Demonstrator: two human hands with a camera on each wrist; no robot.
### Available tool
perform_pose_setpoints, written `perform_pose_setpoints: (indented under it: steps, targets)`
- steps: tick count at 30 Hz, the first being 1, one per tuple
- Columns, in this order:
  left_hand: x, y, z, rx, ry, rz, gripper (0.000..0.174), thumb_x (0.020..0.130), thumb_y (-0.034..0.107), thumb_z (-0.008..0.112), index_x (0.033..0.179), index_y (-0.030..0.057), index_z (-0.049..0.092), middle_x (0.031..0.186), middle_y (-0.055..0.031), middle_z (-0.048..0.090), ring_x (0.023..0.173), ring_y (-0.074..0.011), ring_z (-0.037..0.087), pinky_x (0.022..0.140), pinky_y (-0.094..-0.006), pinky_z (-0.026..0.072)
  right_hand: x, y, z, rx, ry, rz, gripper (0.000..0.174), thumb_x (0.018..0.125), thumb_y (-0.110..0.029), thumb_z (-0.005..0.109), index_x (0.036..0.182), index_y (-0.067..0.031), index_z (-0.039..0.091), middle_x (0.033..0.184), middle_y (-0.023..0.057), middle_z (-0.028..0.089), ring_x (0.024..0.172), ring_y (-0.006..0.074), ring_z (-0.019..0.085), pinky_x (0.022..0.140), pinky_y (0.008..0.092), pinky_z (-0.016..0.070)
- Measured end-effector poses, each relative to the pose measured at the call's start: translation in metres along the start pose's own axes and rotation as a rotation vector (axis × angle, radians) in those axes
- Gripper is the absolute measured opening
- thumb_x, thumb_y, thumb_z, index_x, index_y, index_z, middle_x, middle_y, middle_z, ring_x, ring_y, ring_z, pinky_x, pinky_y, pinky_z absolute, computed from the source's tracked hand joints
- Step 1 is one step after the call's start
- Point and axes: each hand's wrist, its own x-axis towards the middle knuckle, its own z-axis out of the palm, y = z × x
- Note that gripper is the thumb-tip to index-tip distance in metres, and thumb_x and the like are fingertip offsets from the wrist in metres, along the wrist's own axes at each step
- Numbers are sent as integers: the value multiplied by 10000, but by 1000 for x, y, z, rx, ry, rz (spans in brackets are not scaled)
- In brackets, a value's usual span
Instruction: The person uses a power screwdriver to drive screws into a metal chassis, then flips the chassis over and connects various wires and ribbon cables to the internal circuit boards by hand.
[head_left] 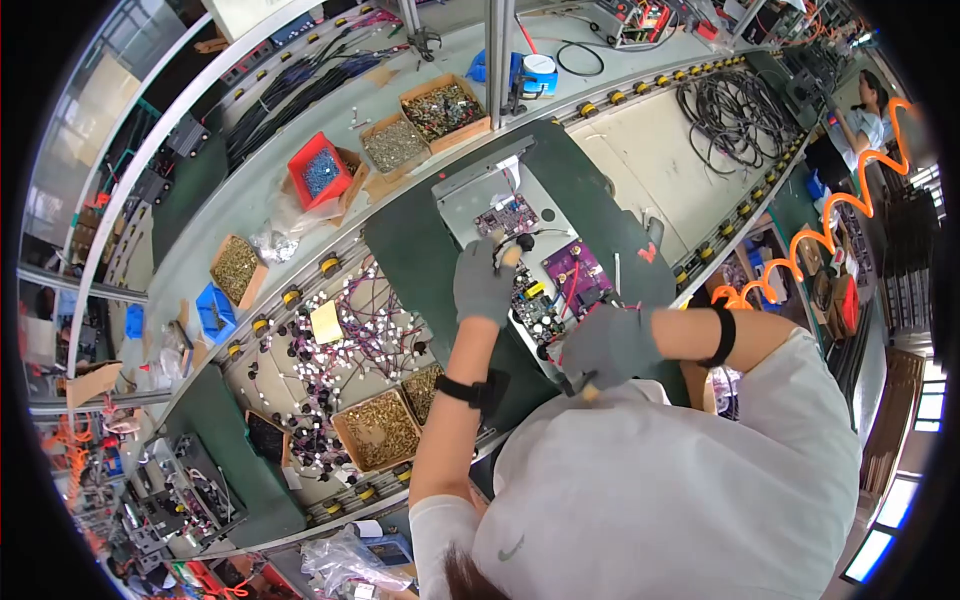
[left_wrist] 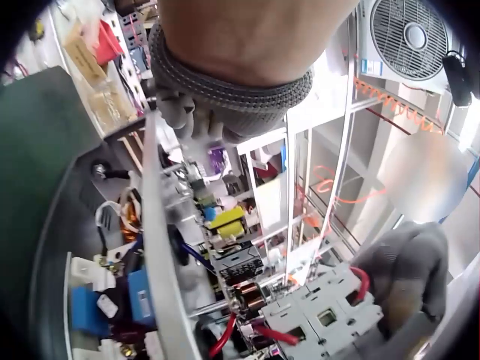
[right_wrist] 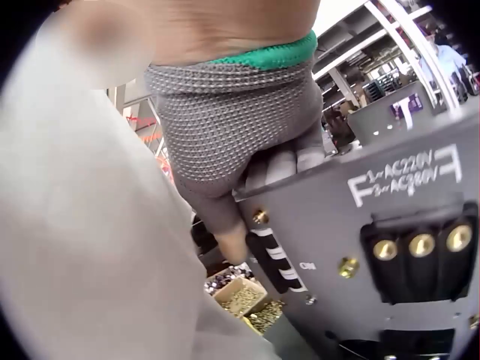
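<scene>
Green bench (head_left: pixel 400 240) supports a metal case (head_left: pixel 537 190); right hand (head_left: pixel 608 348) grips its near wall (right_wrist: pixel 322 217), perhaps for steadiness; left hand's (head_left: pixel 483 283) openness and hold can't be told.

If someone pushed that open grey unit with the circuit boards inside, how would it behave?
The grey unit would probably stay stiff, given its flat, straight-edged panel. It may be heavy for its size: a copper coil sits among packed parts. The exposed purple board looks fragile if knocked.
</scene>
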Motion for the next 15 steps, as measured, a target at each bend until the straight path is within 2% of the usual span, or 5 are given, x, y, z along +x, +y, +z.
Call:
perform_pose_setpoints:
  steps: [6,8,11,14,15]
  targets:
    - [40,39,18,400,-20,-103,311,706,352,698,971,192,669,1060,-84,539,1053,-312,457,854,-414,435,17,132,-53,295,669,543,370,734,-151,542,1090,-121,634,944,152,649,904,286,618,783,370,493]
    - [44,32,33,367,40,-45,277,726,346,676,951,185,663,1060,-80,558,1061,-306,455,883,-412,426,47,178,-37,344,781,660,442,809,-296,642,1196,-94,570,1141,130,587,969,249,589,800,341,487]
    - [50,28,37,180,-105,-146,320,735,346,673,1001,175,623,1012,-73,599,1067,-308,456,905,-415,412,73,190,-31,688,896,494,429,805,-164,573,1228,-111,532,1183,106,523,1007,264,564,808,340,486]
    - [54,23,35,14,-180,-225,453,735,357,655,1117,165,507,1058,-20,613,1138,-328,406,913,-502,349,78,212,-27,432,955,212,380,855,-184,562,1222,-96,520,1185,108,502,951,228,580,766,318,497]
    - [55,11,46,-114,-127,-218,427,748,264,665,1103,102,492,992,-46,622,1068,-289,498,862,-459,410,74,215,-23,664,884,256,260,911,-221,551,1116,-63,562,1184,121,516,1041,243,539,836,341,470]
